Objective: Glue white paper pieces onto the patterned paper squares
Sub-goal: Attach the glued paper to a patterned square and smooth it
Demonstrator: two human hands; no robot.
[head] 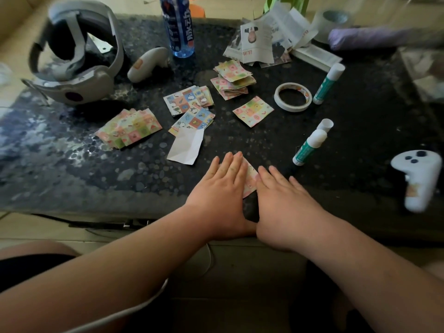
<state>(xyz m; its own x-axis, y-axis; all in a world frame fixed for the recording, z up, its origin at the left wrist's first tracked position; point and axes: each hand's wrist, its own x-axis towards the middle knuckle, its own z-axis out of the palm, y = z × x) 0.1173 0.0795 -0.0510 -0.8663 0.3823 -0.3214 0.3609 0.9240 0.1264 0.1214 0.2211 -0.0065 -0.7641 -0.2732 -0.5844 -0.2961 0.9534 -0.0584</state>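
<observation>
Low in the centre of the frame, the left hand [222, 186] and the right hand [286, 200] lie flat, palms down and fingers spread, side by side on the dark speckled table [72, 169]. Both press on a patterned paper square [251, 180], of which only a pink strip shows between them; neither hand grips anything. Just above the left hand lies a white paper piece [186, 147], its top edge touching a blue patterned square [193, 120]. More patterned squares sit in stacks left of centre [129, 128] and above centre [231, 79]. An uncapped glue stick [310, 146] lies right of centre, its loose cap [325, 124] just above it, below a tape roll [293, 96].
</observation>
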